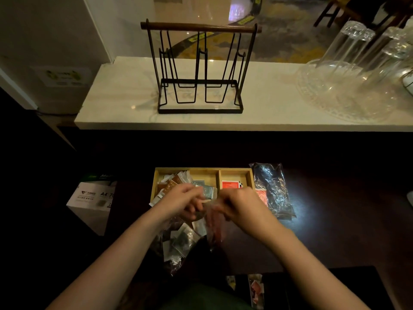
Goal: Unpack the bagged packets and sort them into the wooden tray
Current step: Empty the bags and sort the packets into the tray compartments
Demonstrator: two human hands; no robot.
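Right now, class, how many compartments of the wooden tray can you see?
2. A wide left compartment heaped with brown and grey packets, and a narrow right compartment holding red packets. The hands hide the wooden tray's near edge, so more may exist.

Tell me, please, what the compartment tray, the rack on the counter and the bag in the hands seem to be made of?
The tray looks like pale unfinished wood or bamboo, matte with faint grain. The rack seems to be thin black metal wire, topped by a dark wooden bar. The bag held by the left hand and right hand appears to be clear, crinkly plastic film.
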